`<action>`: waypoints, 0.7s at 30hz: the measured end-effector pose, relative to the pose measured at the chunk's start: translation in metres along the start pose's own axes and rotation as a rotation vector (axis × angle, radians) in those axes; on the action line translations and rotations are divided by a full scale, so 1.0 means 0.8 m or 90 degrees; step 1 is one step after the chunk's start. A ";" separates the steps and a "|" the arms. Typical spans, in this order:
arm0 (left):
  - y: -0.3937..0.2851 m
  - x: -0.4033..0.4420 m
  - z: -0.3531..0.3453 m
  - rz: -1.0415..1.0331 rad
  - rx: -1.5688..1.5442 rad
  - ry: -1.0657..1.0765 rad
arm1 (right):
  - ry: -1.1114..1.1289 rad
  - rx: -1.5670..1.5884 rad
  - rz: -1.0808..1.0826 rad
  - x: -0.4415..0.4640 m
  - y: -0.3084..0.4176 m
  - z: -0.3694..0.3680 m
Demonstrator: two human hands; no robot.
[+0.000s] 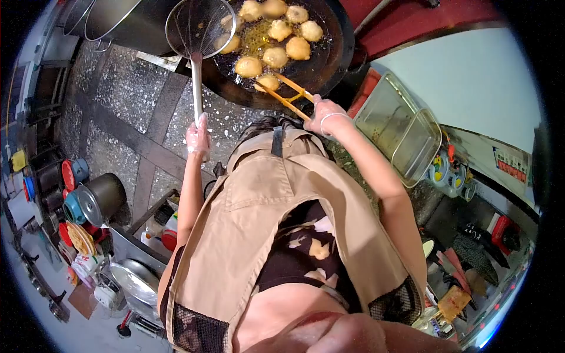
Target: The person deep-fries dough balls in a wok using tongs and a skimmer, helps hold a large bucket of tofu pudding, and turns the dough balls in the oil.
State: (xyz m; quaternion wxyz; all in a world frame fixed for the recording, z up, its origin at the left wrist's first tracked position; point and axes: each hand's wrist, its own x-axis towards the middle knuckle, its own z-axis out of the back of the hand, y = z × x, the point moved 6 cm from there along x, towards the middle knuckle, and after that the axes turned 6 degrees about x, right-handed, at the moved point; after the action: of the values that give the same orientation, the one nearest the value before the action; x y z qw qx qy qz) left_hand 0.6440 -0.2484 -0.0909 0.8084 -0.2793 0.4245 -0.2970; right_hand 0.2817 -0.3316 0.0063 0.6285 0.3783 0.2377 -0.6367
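My left hand [198, 140], in a clear plastic glove, is closed around the pale handle of a wire-mesh skimmer [200, 26]. The skimmer's round basket hangs over the left rim of a dark wok [329, 65]. My right hand [327, 115], also gloved, grips a pair of orange-brown tongs [288, 97] with a yellow crosspiece. The tips of the tongs reach a golden dough ball [267, 83] at the near edge of the oil. Several more round fried dough balls [275, 57] float in the bubbling oil; some lie partly behind the mesh.
Right of the wok stands a clear rectangular container [400, 129], beside a white surface [459, 76]. A large metal pot [126, 26] is at upper left. Lower left holds a dark pot [105, 197], bowls and a metal lid [136, 279]. The speckled floor [112, 88] shows below.
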 end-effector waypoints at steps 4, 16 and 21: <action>-0.013 -0.039 0.018 0.027 -0.053 0.036 | 0.000 0.038 0.011 0.008 0.020 -0.009; -0.029 -0.063 0.077 0.013 0.293 0.102 | -0.018 0.113 0.029 0.033 0.088 -0.020; -0.048 -0.036 0.083 -0.060 0.420 0.123 | -0.022 0.090 0.054 0.028 0.094 -0.025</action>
State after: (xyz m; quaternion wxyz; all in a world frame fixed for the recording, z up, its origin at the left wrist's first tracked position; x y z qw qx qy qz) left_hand 0.6778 -0.2401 -0.0167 0.7967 0.0075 0.3669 -0.4802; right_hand 0.3607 -0.3373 -0.0104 0.6302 0.4208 0.1651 -0.6313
